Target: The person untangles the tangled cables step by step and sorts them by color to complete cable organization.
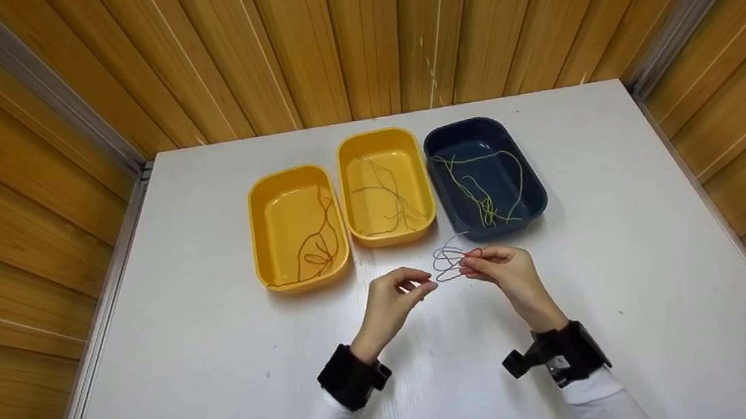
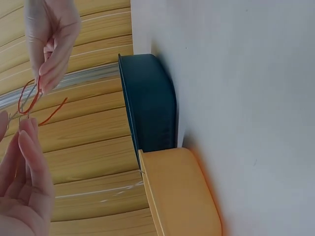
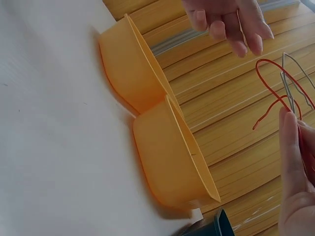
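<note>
My right hand pinches a loose tangle of red string and grey string between thumb and fingers. Loops of it stick out to the left, above the table. My left hand is raised beside them, its thumb and fingertips right at the edge of the loops. In the right wrist view, the left hand has its fingers loosely extended, with a small gap to the red loop. The left wrist view shows the red string between both hands.
Three plastic bins stand at the back of the white table. The left yellow bin holds reddish string, the middle yellow bin pale grey string, the dark blue bin yellow-green string. Wood-patterned walls enclose the table.
</note>
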The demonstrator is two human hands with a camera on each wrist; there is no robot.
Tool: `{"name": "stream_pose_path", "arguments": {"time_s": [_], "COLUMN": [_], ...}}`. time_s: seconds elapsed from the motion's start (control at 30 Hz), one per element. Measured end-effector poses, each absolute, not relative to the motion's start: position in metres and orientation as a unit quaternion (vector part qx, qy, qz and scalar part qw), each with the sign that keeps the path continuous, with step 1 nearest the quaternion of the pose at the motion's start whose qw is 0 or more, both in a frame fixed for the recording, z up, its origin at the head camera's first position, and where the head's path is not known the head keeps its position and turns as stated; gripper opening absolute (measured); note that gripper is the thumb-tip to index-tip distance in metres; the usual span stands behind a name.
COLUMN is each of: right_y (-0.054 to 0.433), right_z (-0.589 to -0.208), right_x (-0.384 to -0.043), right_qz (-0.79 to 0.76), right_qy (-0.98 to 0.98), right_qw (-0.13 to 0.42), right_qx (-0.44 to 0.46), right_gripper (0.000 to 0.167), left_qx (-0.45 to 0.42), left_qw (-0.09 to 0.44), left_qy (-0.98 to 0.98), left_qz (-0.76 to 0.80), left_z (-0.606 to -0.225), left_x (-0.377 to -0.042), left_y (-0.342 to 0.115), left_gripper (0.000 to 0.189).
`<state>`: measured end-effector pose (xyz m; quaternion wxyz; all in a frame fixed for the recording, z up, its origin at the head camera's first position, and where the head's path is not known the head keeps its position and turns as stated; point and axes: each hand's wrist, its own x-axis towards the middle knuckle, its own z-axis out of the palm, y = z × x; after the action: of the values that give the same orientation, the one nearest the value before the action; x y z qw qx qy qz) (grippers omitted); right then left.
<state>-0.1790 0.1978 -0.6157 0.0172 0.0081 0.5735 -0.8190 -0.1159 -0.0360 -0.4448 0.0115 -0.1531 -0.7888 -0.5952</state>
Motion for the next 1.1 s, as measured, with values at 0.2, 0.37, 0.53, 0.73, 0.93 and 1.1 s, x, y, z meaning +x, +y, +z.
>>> {"name": "stream_pose_path", "arguments": {"time_s": [0.2, 0.37, 0.53, 0.73, 0.93, 1.1], "right_y": [0.192, 0.19, 0.191, 0.192, 0.196, 0.198], "right_z": [-0.615, -0.617, -0.611, -0.605, -0.611, -0.615], "right_x": [-0.177, -0.177, -0.174, -0.17, -0.172, -0.173], "right_qz": [-0.819, -0.812, -0.807, -0.811, -0.822, -0.824], "right_qy": [0.574, 0.582, 0.59, 0.584, 0.568, 0.565], "right_qw": [0.021, 0.026, 0.034, 0.037, 0.032, 0.016], "right_qx": [0.023, 0.025, 0.005, -0.004, 0.016, 0.036], "right_gripper": [0.033, 0.033, 0.026, 0.025, 0.034, 0.036], "left_qx": [-0.161, -0.168, -0.16, -0.157, -0.159, -0.161], "left_qw": [0.014, 0.024, 0.02, 0.027, 0.023, 0.021], "left_qy": [-0.784, -0.784, -0.781, -0.771, -0.768, -0.771], "left_qz": [-0.599, -0.597, -0.604, -0.616, -0.62, -0.616], "left_z": [-0.449, -0.45, -0.45, -0.452, -0.455, -0.454], "left_x": [-0.115, -0.114, -0.114, -0.115, -0.116, -0.114], "left_y": [-0.03, -0.027, -0.029, -0.034, -0.039, -0.042], "left_gripper": [0.014, 0.01, 0.009, 0.009, 0.009, 0.009]}}
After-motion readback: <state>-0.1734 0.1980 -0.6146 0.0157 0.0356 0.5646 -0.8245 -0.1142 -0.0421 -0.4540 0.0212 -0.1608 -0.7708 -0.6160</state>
